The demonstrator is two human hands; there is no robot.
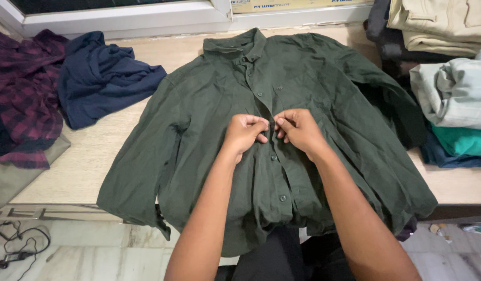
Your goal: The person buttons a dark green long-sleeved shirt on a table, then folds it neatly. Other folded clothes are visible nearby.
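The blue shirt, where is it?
In the head view, the blue shirt lies crumpled at the table's back left, between the plaid shirt and the green shirt.

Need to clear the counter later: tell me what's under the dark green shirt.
The dark green shirt lies spread on a pale wooden table, its hem hanging over the front edge. Both hands, left and right, pinch its button placket. Anything beneath the fabric is hidden.

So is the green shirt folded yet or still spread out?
Spread out. The green shirt lies flat, front up, sleeves out to both sides, while the left hand and right hand pinch its button placket.
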